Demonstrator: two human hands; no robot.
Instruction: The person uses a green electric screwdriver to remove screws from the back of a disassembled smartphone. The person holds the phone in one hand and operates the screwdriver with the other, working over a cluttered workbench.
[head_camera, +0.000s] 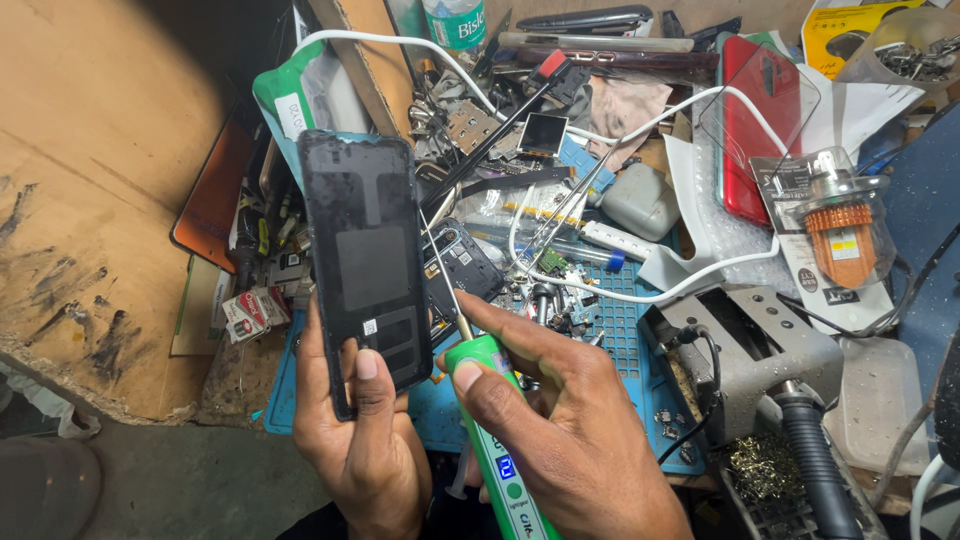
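My right hand (560, 420) wraps its grip around the green pen-shaped soldering iron (495, 440), rigid and light, fingers closed near its tip. My left hand (360, 440) pinches the thin black plastic phone back panel (365, 260) by its lower edges above the cluttered worktop (620, 320); it looks flexible and easily cracked.

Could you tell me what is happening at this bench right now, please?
A person holds a black phone panel upright in the left hand, inner side facing the camera. The right hand grips a green soldering iron, its thin tip pointing up beside the panel's right edge. Both are raised over a blue mat crowded with small parts. An opened phone lies just behind, a red phone further back, and a grey stand sits to the right.
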